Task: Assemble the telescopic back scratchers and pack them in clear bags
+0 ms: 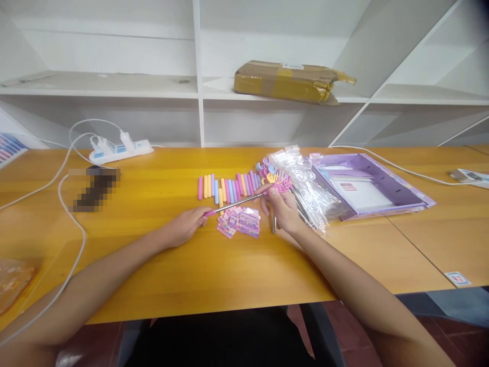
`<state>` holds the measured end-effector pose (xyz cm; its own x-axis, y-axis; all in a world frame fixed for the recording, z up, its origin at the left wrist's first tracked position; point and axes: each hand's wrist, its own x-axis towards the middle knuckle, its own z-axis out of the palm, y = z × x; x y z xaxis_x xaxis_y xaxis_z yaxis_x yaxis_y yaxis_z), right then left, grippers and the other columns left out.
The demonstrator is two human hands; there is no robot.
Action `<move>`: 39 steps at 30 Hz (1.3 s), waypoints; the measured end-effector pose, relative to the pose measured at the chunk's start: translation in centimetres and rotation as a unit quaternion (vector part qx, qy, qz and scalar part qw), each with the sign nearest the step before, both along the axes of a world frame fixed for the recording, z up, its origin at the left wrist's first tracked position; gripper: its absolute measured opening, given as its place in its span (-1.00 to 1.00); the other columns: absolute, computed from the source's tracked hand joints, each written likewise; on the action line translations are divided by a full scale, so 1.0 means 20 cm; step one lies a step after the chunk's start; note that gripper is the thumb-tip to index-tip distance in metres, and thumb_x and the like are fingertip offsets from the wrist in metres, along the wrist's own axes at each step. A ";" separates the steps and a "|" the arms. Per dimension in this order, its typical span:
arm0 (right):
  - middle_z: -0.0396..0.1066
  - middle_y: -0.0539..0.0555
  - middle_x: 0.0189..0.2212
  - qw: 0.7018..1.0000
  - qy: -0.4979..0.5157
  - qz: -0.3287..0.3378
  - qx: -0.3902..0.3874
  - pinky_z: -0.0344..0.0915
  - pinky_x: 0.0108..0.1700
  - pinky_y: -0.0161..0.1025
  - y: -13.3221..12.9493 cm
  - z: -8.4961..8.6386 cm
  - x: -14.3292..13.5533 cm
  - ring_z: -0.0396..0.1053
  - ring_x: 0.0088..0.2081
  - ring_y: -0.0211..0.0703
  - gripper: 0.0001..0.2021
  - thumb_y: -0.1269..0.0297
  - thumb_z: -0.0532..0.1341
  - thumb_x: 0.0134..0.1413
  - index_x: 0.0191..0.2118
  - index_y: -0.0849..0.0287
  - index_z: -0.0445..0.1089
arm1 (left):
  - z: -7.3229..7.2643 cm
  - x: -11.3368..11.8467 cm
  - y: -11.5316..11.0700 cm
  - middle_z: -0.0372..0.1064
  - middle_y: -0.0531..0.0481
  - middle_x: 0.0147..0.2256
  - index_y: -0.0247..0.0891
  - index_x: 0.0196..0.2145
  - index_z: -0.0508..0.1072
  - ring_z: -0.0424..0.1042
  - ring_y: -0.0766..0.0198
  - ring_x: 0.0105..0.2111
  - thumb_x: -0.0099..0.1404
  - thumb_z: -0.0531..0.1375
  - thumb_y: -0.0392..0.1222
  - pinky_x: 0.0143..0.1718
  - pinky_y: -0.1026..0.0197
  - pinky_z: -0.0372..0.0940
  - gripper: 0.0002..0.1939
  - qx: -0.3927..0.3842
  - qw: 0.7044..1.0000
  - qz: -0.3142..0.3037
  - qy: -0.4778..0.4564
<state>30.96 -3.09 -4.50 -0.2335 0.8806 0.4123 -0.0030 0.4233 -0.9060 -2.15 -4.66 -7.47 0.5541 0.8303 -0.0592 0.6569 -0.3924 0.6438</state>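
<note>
Sheets, pale and flat, lie inside an open purple box on the table, to the right of the person's right hand. A small pink card rests on them, and purple finger-shaped pieces sit toward the box's far left corner. Between that box and the right hand spreads a crumpled clear plastic bag; metal rods show at it, though whether they are inside or beneath it is hard to tell.

The back scratcher spans the gap between both hands. The left hand is closed around its pink grip end, while the right hand is clamped on it near its pink claw head. More coloured claw heads cluster just beyond the right hand.

Below the rod, between the hands, lies a loose pile of printed pink cards; beyond it runs a row of pastel tubes. Farther beyond the right hand, on a white shelf, is a taped cardboard box, torn at its right end, its contents hidden. Well beyond the left hand sits a white power strip with plugs in it.
</note>
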 end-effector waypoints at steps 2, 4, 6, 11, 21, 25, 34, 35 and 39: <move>0.41 -0.03 -0.49 1.000 0.000 0.005 -0.007 0.22 -0.45 -0.24 0.00 -0.01 0.00 0.24 -0.59 -0.28 -0.50 -0.23 0.10 0.45 -0.15 0.13 0.51 | 0.00 0.00 0.00 0.49 -0.09 -0.12 -0.16 0.28 0.34 0.47 0.11 -0.16 0.63 -0.08 0.06 -0.07 0.09 0.34 -0.54 -0.003 1.000 -0.001 -0.003; 0.40 -0.03 -0.51 1.000 -0.002 0.007 -0.014 0.24 -0.44 -0.24 0.00 -0.01 -0.01 0.25 -0.59 -0.27 -0.48 -0.25 0.09 0.44 -0.14 0.13 0.51 | 0.00 0.00 0.00 0.49 -0.09 -0.14 -0.16 0.28 0.34 0.47 0.12 -0.17 0.63 -0.08 0.06 -0.07 0.09 0.34 -0.54 -0.004 1.000 -0.003 -0.007; 0.36 -0.04 -0.55 1.000 -0.011 0.003 -0.019 0.26 -0.43 -0.23 -0.01 -0.01 -0.01 0.24 -0.59 -0.25 -0.45 -0.28 0.08 0.43 -0.13 0.13 0.52 | 0.00 0.00 0.01 0.48 -0.09 -0.14 -0.16 0.28 0.35 0.46 0.11 -0.17 0.63 -0.08 0.06 -0.08 0.09 0.34 -0.54 -0.005 1.000 -0.002 -0.007; 0.28 -0.05 -0.61 0.999 -0.044 0.015 -0.001 0.29 -0.37 -0.23 -0.02 0.00 -0.02 0.26 -0.55 -0.22 -0.44 -0.25 0.06 0.45 -0.28 0.13 0.51 | 0.00 0.00 0.01 0.47 -0.08 -0.17 -0.16 0.24 0.37 0.45 0.13 -0.19 0.63 -0.09 0.07 -0.10 0.11 0.33 -0.55 -0.002 1.000 -0.010 -0.004; 0.49 0.09 -0.40 0.987 -0.115 0.113 -0.010 0.35 0.03 -0.20 -0.06 -0.11 -0.16 0.49 -0.16 -0.13 -0.32 -0.19 -0.02 0.51 -0.59 0.12 0.31 | 0.04 0.01 -0.01 0.45 -0.08 -0.16 -0.19 0.20 0.37 0.44 0.14 -0.18 0.63 -0.09 -0.01 -0.08 0.14 0.31 -0.60 0.007 0.999 -0.036 0.008; 0.52 0.13 -0.36 0.986 -0.129 0.102 -0.027 0.39 0.00 -0.18 -0.07 -0.09 -0.19 0.50 -0.12 -0.09 -0.29 -0.28 -0.02 0.47 -0.61 0.10 0.31 | 0.03 0.01 0.00 0.46 -0.06 -0.19 -0.18 0.17 0.39 0.44 0.15 -0.21 0.63 -0.08 -0.01 -0.11 0.14 0.31 -0.62 0.010 0.999 -0.036 -0.001; 0.40 0.02 -0.55 0.984 -0.132 0.112 -0.036 0.41 0.10 -0.09 -0.07 -0.14 -0.26 0.46 -0.32 -0.13 -0.36 -0.25 -0.03 0.49 -0.47 0.10 0.41 | 0.03 0.00 0.02 0.46 -0.04 -0.22 -0.19 0.15 0.40 0.44 0.16 -0.22 0.63 -0.09 0.01 -0.10 0.14 0.28 -0.61 0.005 0.999 -0.046 -0.017; 0.41 0.01 -0.55 0.984 -0.134 0.112 -0.040 0.42 0.06 -0.11 -0.07 -0.14 -0.26 0.43 -0.37 -0.16 -0.37 -0.23 -0.03 0.50 -0.43 0.10 0.43 | 0.03 0.00 0.02 0.46 -0.03 -0.22 -0.19 0.13 0.41 0.44 0.17 -0.22 0.63 -0.08 0.01 -0.10 0.14 0.28 -0.61 0.007 0.999 -0.047 -0.020; 0.44 0.00 -0.50 0.981 -0.151 0.113 -0.053 0.39 -0.26 -0.23 -0.08 -0.14 -0.28 0.28 -0.55 -0.28 -0.35 -0.25 -0.04 0.50 -0.42 0.13 0.44 | 0.03 0.00 0.02 0.44 -0.02 -0.26 -0.19 0.09 0.43 0.42 0.17 -0.27 0.62 -0.08 0.01 -0.16 0.16 0.28 -0.61 0.020 0.998 -0.045 -0.028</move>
<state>25.36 -4.72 -7.35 -0.5252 0.8263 0.2035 0.1890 0.3464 -0.9188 -2.10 -4.35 -6.88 0.6285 0.7778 0.0057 0.5808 -0.4742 0.6616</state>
